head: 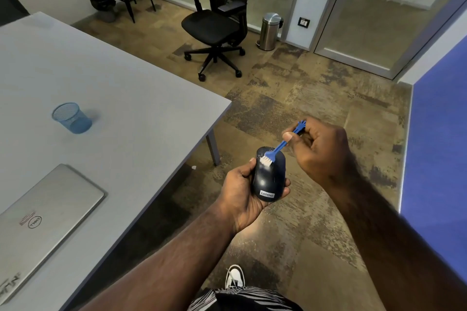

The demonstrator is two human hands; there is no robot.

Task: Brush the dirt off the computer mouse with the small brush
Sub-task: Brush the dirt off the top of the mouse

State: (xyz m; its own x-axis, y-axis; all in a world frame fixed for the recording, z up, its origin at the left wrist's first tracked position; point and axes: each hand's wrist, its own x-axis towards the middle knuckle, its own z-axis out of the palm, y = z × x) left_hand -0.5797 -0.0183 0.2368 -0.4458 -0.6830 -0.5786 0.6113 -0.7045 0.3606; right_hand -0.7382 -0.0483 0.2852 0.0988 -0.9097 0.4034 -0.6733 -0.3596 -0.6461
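A dark computer mouse with a Lenovo label rests in my left hand, held in the air over the floor, to the right of the table. White dust shows on its front end. My right hand pinches the handle of a small blue brush. The brush's white bristles touch the front top of the mouse.
A grey table at the left carries a closed silver laptop and a blue mesh cup. A black office chair and a steel bin stand on the floor beyond. A blue panel stands at the right.
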